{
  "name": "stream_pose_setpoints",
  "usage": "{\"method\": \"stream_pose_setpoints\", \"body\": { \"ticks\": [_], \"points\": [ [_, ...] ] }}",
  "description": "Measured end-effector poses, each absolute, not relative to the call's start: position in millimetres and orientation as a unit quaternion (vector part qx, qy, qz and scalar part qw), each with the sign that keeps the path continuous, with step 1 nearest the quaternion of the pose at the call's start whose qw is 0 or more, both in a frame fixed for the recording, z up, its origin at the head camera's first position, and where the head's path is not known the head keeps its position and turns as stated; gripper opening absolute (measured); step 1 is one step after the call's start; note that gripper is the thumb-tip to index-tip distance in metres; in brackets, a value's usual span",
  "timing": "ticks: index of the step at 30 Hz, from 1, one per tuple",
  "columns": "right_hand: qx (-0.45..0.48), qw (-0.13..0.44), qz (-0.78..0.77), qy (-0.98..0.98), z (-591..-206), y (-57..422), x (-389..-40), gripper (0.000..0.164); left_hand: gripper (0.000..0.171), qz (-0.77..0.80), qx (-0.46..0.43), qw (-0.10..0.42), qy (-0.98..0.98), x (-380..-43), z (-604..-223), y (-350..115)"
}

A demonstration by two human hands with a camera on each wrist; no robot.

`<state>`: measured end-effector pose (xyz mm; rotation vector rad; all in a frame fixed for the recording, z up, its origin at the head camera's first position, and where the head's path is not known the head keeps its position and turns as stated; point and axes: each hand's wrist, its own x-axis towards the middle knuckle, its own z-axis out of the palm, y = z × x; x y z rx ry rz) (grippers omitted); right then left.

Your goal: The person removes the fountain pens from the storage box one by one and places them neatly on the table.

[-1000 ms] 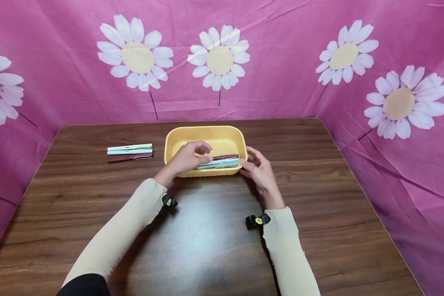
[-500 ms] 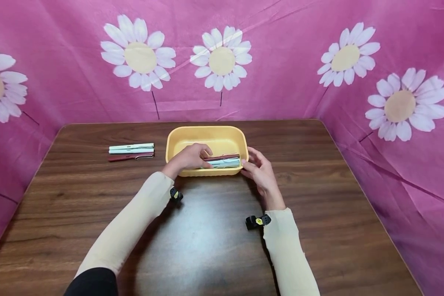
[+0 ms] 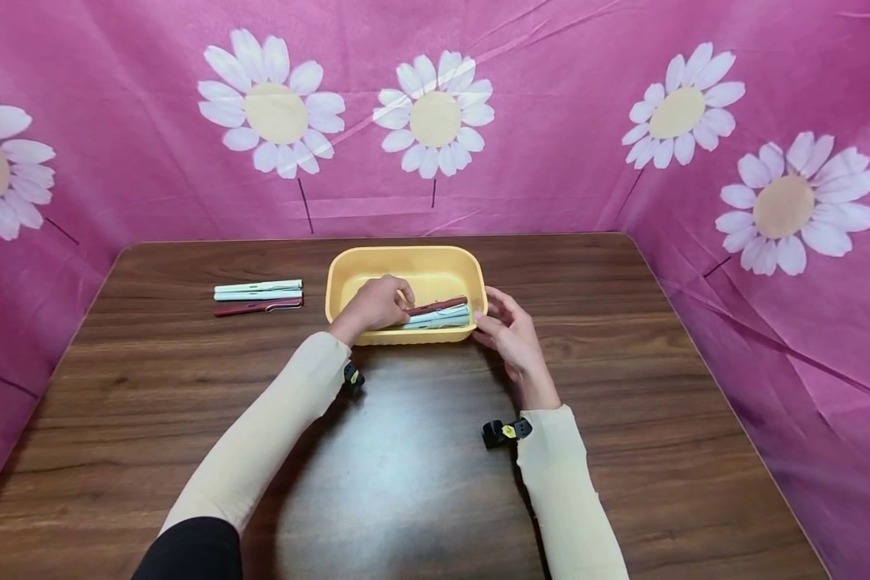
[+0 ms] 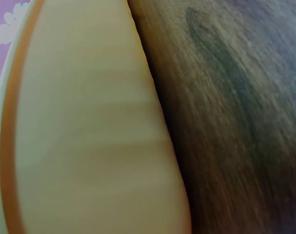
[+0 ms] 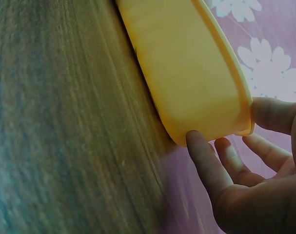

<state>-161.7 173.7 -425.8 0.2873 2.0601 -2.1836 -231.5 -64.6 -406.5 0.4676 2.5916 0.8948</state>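
Plainly, we see both hands at the yellow plastic bin (image 3: 420, 340), which sits near the far edge of the wood-grain table (image 3: 623, 362). Our left hand (image 3: 375, 306) reaches over its near wall, thumb and index finger closed narrowly on the left end of the dark red pen (image 3: 438, 305); we cannot tell how its other fingers lie. That pen slants slightly, its right end farther from us, just beyond two pale blue pens (image 3: 438, 316) lying side by side along the near wall inside. Our right hand (image 3: 516, 338) holds the right end of the bin, thumb at the rim, the other fingers spread apart against the outside, as the right wrist view shows. The left wrist view gives us only the ridged outer wall beside the table, a bit of daisy behind. Left of the bin, well apart from it, two pale pens (image 3: 259, 291) and a clipped maroon pen (image 3: 250, 308) lie together. Behind hangs a pink cloth (image 3: 544, 161) printed with white daisies (image 3: 435, 119).
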Motion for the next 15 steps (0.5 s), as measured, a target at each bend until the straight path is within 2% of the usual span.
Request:
{"method": "stream_pose_setpoints", "body": {
  "ticks": [15],
  "points": [
    [0.087, 0.059, -0.733, 0.672, -424.8, 172.8, -160.9, 0.055, 0.009, 0.404, 0.146, 0.125, 0.894, -229.1, -407.4, -68.4]
  ]
}}
